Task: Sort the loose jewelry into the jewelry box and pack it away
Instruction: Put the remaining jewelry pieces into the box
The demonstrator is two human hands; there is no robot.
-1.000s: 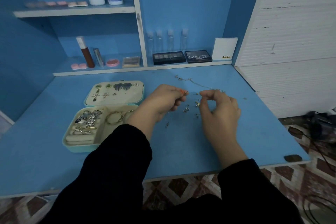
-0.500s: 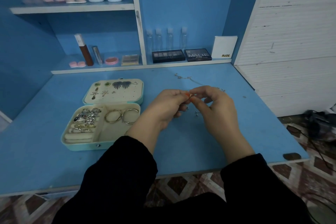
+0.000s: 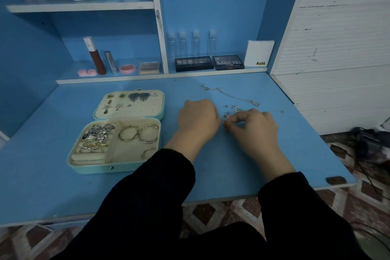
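Note:
The mint jewelry box lies open at the left of the blue desk. Its tray holds rings and hoop bangles, and its lid panel carries several earrings. Both hands are low on the desk to the right of the box. My right hand pinches a small gold earring between thumb and forefinger. My left hand is curled knuckles-up, and its hidden fingertips meet the same piece. Just beyond the hands lie loose studs and charms and a thin necklace chain.
The desk top ends at a front edge near my sleeves. On the low back shelf are makeup palettes, small clear bottles and a white NUDE card. A white slatted panel stands at the right, and cables lie on the floor.
My hands came together around a small earring, then sank to the desk surface and shifted slightly right. The box and necklace have not moved.

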